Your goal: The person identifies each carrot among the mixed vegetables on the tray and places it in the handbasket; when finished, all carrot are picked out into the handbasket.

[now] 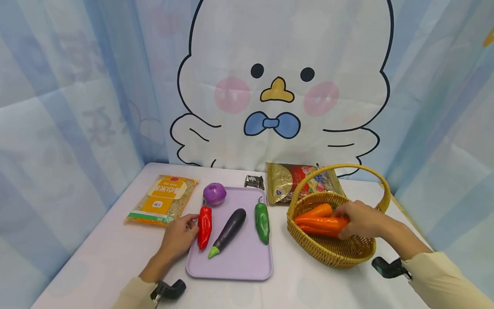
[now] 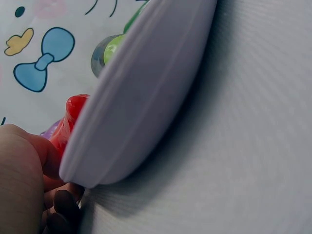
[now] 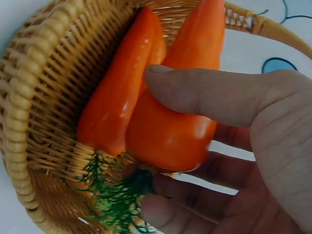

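Observation:
My right hand [image 1: 360,219] reaches into the wicker basket [image 1: 328,256] and grips an orange carrot [image 3: 168,131], thumb on top and fingers behind it. Another carrot [image 3: 117,92] lies alongside, its green leafy top pointing the same way. At the left rim of the lilac tray [image 1: 243,268], my left hand [image 1: 179,236] has its thumb and fingers right beside a red chili pepper [image 1: 204,227]. In the left wrist view the tray's outer wall partly hides that pepper. On the tray also lie a dark eggplant [image 1: 231,229], a green pepper [image 1: 262,222] and a purple onion [image 1: 214,194].
A yellow bag of grain [image 1: 162,199] lies left of the tray. Behind the basket is a red and gold food bag [image 1: 285,182], with a small dark packet [image 1: 254,181] near the tray's far edge. The basket's tall handle [image 1: 345,166] arches over its opening.

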The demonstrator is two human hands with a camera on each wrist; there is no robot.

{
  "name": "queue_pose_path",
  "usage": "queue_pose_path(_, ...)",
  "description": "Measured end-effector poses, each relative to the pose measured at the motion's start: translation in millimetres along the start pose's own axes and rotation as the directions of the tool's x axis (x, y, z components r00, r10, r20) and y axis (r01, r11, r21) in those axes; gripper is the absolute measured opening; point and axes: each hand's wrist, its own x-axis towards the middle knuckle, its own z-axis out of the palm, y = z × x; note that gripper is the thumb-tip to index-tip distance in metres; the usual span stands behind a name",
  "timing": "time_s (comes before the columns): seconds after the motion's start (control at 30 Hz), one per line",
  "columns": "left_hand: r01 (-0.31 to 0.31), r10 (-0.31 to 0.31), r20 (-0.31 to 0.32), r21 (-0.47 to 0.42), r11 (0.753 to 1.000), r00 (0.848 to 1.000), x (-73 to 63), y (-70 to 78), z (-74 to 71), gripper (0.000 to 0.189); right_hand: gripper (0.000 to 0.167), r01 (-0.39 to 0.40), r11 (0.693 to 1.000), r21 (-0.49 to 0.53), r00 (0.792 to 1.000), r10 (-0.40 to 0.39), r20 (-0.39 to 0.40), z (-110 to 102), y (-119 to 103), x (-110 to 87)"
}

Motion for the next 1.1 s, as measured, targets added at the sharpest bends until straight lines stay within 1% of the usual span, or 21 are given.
queue_pose_path(0.1,-0.003,0.003,0.006,0.001,1.0,1.0,1.0,-0.4,0.8,0.038,0.048,-0.033,0.999,0.004,0.997,0.033,0.063,3,1,2.3)
queue_pose_path(0.2,0.009,-0.009,0.008,0.011,1.0,1.0,-1.7,-2.0,-1.8,0.038,0.047,-0.062,0.998,-0.014,0.992,0.063,0.108,10,0,8.8)
queue_pose_path(0.3,0.022,-0.022,0.009,0.018,1.0,1.0,-5.5,-5.2,-5.7,0.039,0.045,-0.086,0.996,-0.016,0.987,0.087,0.132,16,-2,14.6)
queue_pose_path(0.47,0.029,-0.029,0.008,0.006,1.0,1.0,-7.7,-6.5,-8.6,0.039,0.05,-0.147,0.989,-0.014,0.975,0.147,0.169,24,-5,18.5)
queue_pose_path(0.57,0.026,-0.026,0.006,0.0,1.0,1.0,-6.4,-5.8,-8.1,0.039,0.038,-0.148,0.989,-0.024,0.97,0.15,0.193,30,-5,19.7)
queue_pose_path(0.63,0.024,-0.024,0.005,-0.003,1.0,1.0,-5.5,-5.5,-7.8,0.039,0.029,-0.147,0.989,-0.032,0.968,0.151,0.202,33,-5,20.3)
queue_pose_path(0.73,0.021,-0.021,0.003,-0.006,1.0,1.0,-4.2,-6.1,-8.1,0.039,0.024,-0.144,0.989,-0.043,0.967,0.15,0.207,35,-8,21.7)
queue_pose_path(0.93,0.033,-0.033,0.017,-0.011,0.999,0.999,-5.6,-7.6,-10.2,0.039,0.025,-0.146,0.986,-0.078,0.963,0.16,0.215,39,-15,21.4)
queue_pose_path(1.1,0.047,-0.046,0.028,-0.03,0.998,0.999,-8.8,-5.2,-14.4,0.042,0.023,-0.125,0.985,-0.118,0.973,0.145,0.181,42,-19,18.8)
